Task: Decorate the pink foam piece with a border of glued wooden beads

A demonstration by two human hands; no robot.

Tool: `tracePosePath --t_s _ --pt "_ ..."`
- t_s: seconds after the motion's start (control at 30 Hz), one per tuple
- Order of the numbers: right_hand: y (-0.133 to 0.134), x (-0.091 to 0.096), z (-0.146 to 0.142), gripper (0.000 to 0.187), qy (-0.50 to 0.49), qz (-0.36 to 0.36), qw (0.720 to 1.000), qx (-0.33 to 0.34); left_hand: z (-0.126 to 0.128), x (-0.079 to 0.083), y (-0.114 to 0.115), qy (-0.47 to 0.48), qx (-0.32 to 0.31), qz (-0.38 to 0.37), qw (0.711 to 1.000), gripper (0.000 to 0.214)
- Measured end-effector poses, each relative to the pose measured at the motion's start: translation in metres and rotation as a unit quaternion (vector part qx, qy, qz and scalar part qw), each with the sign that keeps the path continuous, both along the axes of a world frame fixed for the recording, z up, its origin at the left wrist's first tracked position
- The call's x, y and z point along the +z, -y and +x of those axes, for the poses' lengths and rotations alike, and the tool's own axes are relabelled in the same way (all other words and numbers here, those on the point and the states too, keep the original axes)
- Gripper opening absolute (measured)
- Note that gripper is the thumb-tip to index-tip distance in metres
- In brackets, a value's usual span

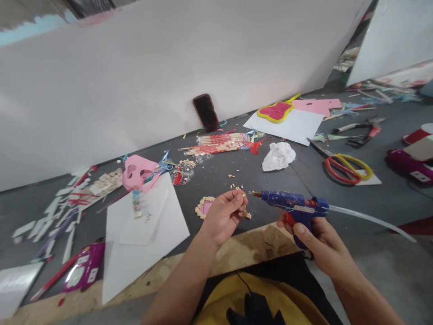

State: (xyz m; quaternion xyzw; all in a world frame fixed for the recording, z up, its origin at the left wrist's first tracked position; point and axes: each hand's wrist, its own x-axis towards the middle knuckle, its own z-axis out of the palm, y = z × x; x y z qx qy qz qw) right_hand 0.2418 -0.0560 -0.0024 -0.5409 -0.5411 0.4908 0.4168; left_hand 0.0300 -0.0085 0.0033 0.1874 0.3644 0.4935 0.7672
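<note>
Head view, crumpled tissue (279, 156) beyond glue gun (287, 200), scissors (329, 154) nearby

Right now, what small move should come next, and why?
Perhaps a light squeeze of the red trigger: the right hand holds the blue glue gun with its nozzle close to the left fingers, which pinch what looks like a small pale bead, so a dab of glue could land there.

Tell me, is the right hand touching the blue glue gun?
Touching. The head view shows the right hand wrapped around the handle of the blue glue gun, thumb across it.
</note>
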Motion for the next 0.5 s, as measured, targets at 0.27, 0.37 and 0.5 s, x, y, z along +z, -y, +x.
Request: tracePosePath --t_s 0.27,0.37,0.5 --pt "0.0019 -0.0023 -0.0007 0.042 -0.055 -0.041 0.997 -0.025 0.0003 0.0001 0.0034 -0.005 -0.001 0.0 1.0 0.025" --pt "0.0018 -0.0043 -0.001 0.042 -0.063 -0.042 0.997 -0.023 0.0004 0.0025 0.0043 -0.003 -0.002 -0.007 1.0 0.025" --pt "0.0018 -0.0054 -0.0012 0.035 -0.049 -0.009 0.999 -0.019 0.0 0.0033 0.005 0.001 -0.006 0.008 1.0 0.023"
